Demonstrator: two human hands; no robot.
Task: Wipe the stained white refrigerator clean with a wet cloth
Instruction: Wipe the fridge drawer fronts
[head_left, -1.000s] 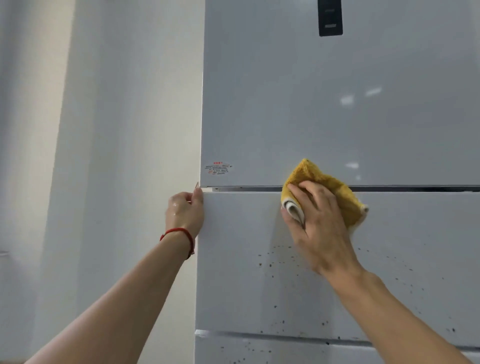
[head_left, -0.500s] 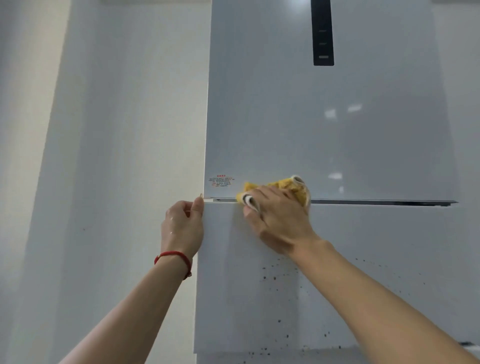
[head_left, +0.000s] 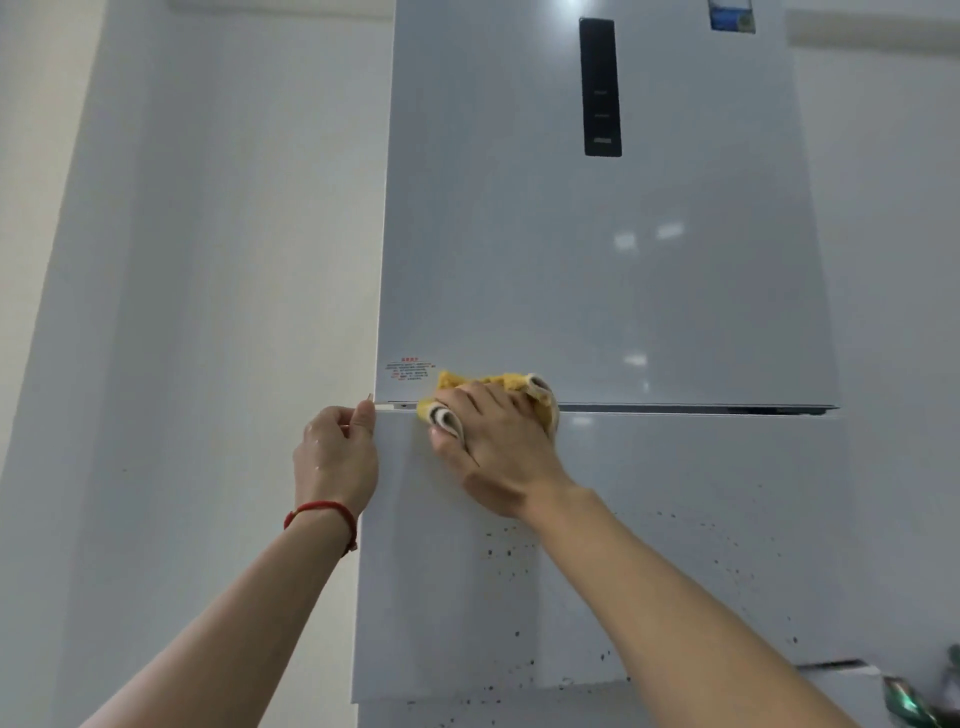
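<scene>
The white refrigerator (head_left: 597, 291) fills the middle of the view. Its middle door (head_left: 675, 519) carries several small dark specks below my right arm and towards the right. My right hand (head_left: 498, 447) holds a crumpled yellow cloth (head_left: 498, 383) and presses it on the seam between the upper and middle doors, near the left end. My left hand (head_left: 335, 457), with a red string on the wrist, grips the left edge of the middle door at its top corner.
A small red-printed label (head_left: 410, 368) sits just left of the cloth. A black control panel (head_left: 601, 87) is high on the upper door. White wall (head_left: 208, 312) lies to the left. Something green (head_left: 930, 696) shows at the bottom right corner.
My right hand has slid the cloth left along the door seam, from the middle towards the label. The view has tilted upward. My left hand has kept its hold on the door edge.
</scene>
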